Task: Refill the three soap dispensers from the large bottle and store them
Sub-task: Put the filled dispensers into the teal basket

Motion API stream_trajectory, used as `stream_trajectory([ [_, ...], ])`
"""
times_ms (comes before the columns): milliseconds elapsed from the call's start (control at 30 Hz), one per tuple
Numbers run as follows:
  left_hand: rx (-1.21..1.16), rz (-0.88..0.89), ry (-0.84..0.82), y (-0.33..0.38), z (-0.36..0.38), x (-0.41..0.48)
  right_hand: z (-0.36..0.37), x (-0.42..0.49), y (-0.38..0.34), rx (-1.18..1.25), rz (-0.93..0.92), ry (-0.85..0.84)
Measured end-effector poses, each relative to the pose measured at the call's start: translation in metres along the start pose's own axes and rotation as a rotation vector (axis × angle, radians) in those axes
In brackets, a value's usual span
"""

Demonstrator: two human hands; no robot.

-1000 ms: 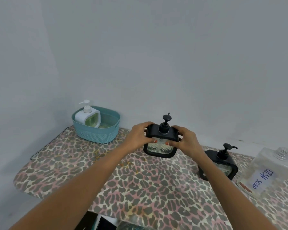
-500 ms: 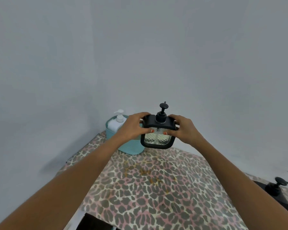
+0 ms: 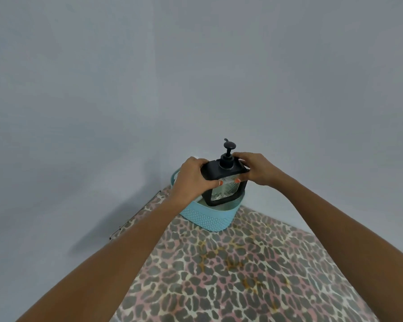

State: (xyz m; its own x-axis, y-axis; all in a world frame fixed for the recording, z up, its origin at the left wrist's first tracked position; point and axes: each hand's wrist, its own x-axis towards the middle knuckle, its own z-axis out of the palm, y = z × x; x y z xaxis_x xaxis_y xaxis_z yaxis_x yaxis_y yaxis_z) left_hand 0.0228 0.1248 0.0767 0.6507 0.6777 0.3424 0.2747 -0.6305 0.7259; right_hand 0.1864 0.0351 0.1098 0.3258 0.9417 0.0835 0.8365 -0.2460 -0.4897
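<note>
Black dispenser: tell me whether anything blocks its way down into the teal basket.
Nothing visible does. The left hand and right hand hold the black dispenser directly over the teal basket, whose inside is mostly hidden behind it.

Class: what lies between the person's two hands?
In the head view, the black soap dispenser, gripped on either side by the left hand and right hand.

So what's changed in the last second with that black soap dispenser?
The left grip and right grip carried the black dispenser leftwards over the table to the teal basket; its base now seems just inside the rim. Unchanged: both hold it upright by its top.
</note>
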Motion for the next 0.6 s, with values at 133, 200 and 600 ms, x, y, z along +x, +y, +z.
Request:
stream_trajectory([
  [133,0.017,-0.046,0.037,-0.017,0.015,0.003,0.015,0.021,0.011,-0.071,-0.029,-0.055],
  [200,0.049,-0.076,0.052,-0.022,0.021,0.002,0.023,0.028,0.014,-0.108,-0.050,-0.077],
  [600,0.290,-0.163,0.074,-0.044,0.041,-0.007,0.069,0.051,0.022,-0.119,-0.125,-0.010],
])
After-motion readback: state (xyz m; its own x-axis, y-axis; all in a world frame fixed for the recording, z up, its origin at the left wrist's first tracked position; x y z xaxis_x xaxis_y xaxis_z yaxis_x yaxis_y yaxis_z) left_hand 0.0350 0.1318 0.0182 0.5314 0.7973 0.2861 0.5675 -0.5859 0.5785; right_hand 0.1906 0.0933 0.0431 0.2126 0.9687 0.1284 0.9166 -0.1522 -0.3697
